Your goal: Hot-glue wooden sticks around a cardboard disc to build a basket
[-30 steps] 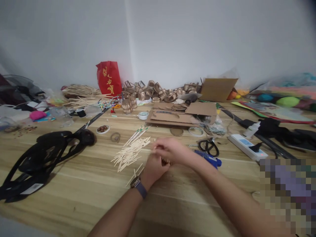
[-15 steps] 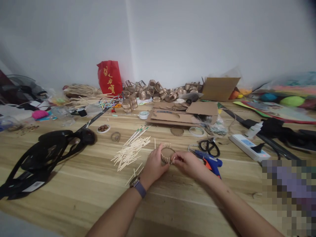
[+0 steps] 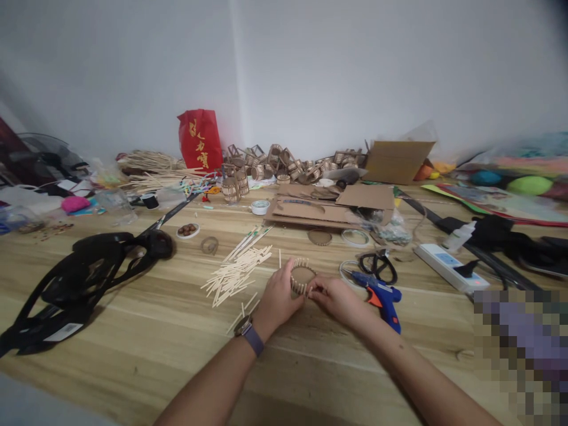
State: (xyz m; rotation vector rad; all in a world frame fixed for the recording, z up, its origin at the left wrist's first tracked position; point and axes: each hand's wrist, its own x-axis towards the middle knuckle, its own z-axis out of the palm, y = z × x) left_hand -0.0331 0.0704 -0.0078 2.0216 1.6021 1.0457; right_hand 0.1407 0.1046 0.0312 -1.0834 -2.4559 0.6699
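Note:
A round cardboard piece [image 3: 303, 274] lies on the wooden table, with short pale sticks standing around its rim like a small basket base. My left hand [image 3: 280, 296], with a watch on its wrist, is curled around the left side of this piece, fingers at the back and thumb at the front. At its front right edge my right hand [image 3: 331, 297] is closed in a pinch on a short wooden stick, mostly hidden by the fingers. A loose pile of cut sticks [image 3: 239, 269] lies left of my hands.
A blue glue gun [image 3: 387, 302] lies right of my right hand, with black-handled scissors [image 3: 379, 266] behind it. Farther right is a white power strip [image 3: 451, 269]. Cardboard sheets [image 3: 310, 212] and small finished baskets [image 3: 293, 165] sit behind. Black straps [image 3: 89, 278] lie left.
My right hand has shifted slightly left and down along the rim, its fingertips now closer to the front. My left hand keeps its hold. The whole view has moved a little.

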